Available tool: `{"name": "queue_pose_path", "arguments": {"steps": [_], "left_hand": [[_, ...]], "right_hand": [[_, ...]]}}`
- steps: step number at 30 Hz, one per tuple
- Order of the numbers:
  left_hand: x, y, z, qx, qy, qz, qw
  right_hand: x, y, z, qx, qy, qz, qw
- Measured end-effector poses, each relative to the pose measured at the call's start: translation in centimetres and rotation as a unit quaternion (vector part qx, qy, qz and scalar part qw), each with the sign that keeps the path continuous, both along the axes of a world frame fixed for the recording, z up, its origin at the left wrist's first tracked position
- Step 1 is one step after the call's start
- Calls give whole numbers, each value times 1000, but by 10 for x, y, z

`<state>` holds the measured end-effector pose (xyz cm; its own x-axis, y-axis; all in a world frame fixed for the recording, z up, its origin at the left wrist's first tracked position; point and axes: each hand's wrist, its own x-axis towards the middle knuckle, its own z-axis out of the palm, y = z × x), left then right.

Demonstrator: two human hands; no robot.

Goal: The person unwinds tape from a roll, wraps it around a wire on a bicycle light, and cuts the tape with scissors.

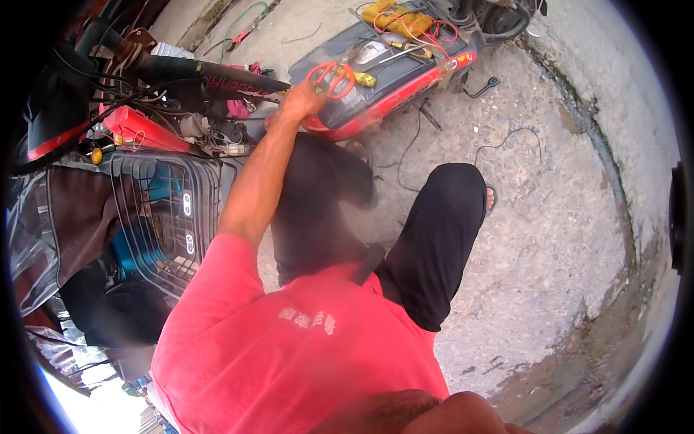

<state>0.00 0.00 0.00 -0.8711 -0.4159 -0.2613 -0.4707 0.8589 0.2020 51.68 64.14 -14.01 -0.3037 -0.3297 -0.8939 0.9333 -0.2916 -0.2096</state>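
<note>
My left hand (302,103) reaches forward at the end of my outstretched left arm. Its fingers are closed on a pair of scissors (341,85), whose orange-red handle loops stick out past the fingers. The blades are hidden. Just beyond lies a dark, red-edged vehicle part (383,108) resembling a scooter seat section. On it, close to the scissors, is a screwdriver with a yellow handle (363,79). A pair of pliers (413,50) and a yellow meter-like box (397,19) with red leads lie farther back. My right hand is out of the picture.
Left of my arm stands a partly dismantled scooter with bare wiring (206,134), a red panel (137,126) and a black wire basket (170,217). A black cable (416,148) and a dark plug-like piece (492,82) lie on the concrete floor (549,239). A wall edge curves along the right.
</note>
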Motion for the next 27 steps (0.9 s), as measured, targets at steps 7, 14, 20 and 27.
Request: {"name": "queue_pose_path", "arguments": {"steps": [7, 14, 20, 27], "left_hand": [[-1, -9, 12, -25, -23, 84, 996], [49, -17, -33, -16, 232, 36, 972], [172, 76, 54, 338, 299, 43, 892], [307, 152, 103, 511, -24, -197, 836]], "right_hand": [[-178, -26, 118, 227, 221, -80, 945], [-241, -158, 223, 115, 461, 159, 865], [-256, -211, 250, 149, 488, 386, 769], [-269, -225, 264, 72, 524, 477, 702]]}}
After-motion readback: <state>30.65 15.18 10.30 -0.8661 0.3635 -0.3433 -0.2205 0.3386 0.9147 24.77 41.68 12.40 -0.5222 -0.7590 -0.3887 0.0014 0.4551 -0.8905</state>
